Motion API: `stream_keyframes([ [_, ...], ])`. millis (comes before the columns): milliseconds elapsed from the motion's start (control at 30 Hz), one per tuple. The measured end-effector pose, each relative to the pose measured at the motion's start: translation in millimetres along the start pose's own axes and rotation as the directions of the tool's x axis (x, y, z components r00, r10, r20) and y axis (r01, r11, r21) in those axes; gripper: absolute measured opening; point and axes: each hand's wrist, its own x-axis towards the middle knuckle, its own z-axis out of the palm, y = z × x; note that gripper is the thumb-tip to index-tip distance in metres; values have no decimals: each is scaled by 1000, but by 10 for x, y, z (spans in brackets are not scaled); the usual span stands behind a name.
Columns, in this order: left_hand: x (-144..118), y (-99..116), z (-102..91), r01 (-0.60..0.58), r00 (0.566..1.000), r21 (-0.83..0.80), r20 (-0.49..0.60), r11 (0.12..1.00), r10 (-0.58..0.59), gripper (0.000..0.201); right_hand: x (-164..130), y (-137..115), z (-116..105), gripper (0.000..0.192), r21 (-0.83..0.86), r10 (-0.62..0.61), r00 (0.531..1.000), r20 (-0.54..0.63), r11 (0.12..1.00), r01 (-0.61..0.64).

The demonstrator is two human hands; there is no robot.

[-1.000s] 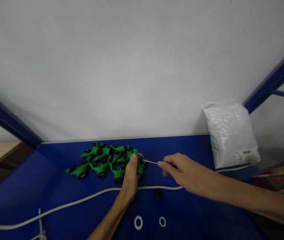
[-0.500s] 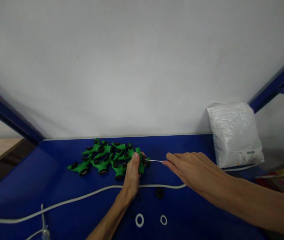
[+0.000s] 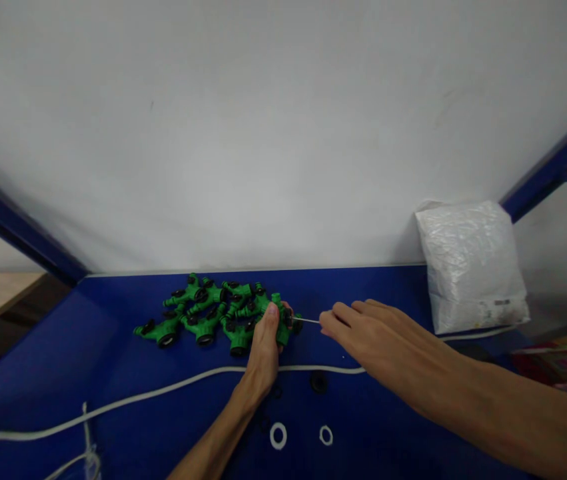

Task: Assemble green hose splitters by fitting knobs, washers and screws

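Note:
My left hand (image 3: 264, 337) is closed around a green Y-shaped hose splitter (image 3: 283, 332) with black valve parts, its thumb on top. From the right, my right hand (image 3: 350, 327) grips a screwdriver (image 3: 306, 321); the thin metal shaft shows and the handle is hidden in my fingers. The shaft's tip meets the black part on the splitter's right side. Several more green splitters (image 3: 204, 327) lie grouped on the blue table just left of my left hand.
A white cable (image 3: 190, 385) runs across the blue table (image 3: 138, 427). Nearer me lie two white rings, one wider (image 3: 278, 436) and one thinner (image 3: 326, 435), and a black round part (image 3: 318, 382). A white plastic package (image 3: 473, 267) leans against the wall at right.
My right hand has turned about the screwdriver, the knuckles shifting and the fingers moving slightly left. The left hand still holds the hose splitter in the same place.

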Motion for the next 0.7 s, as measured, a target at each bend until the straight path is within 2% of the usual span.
stream_keyframes([
  [33,0,0,1,-6,1000,2,-1,1000,6,65,3,8,25,10,25,69,997,27,997,-70],
  [100,4,2,1,-7,1000,-2,2,1000,7,65,-8,28,98,20,89,188,980,72,977,-194],
  [167,14,0,-1,4,1000,-22,-2,1000,-4,64,-39,42,176,25,165,212,974,82,961,-223],
  [233,30,-9,-5,23,1000,-66,-12,998,-24,63,-78,38,218,16,217,158,987,39,963,-163],
  [267,39,-16,-6,34,999,-99,-16,995,-36,62,-92,27,214,20,222,133,991,-8,967,-128],
  [367,64,-29,-6,63,998,-223,-10,973,-67,59,-71,-35,89,49,190,47,991,-122,982,-23],
  [433,74,-15,-1,82,996,-313,-7,946,-89,57,20,-88,-63,52,144,5,995,-96,989,9],
  [500,78,22,5,118,991,-399,-9,909,-132,54,152,-135,-224,38,39,-13,1000,-21,999,14],
  [567,80,67,7,157,983,-477,-6,865,-182,51,283,-170,-363,22,-65,-100,995,13,993,100],
  [633,81,99,7,167,979,-525,-9,834,-201,46,375,-195,-467,10,-155,-191,982,11,969,190],
  [700,82,105,9,149,980,-543,-28,827,-195,42,418,-220,-536,7,-228,-258,966,-14,942,248],
])
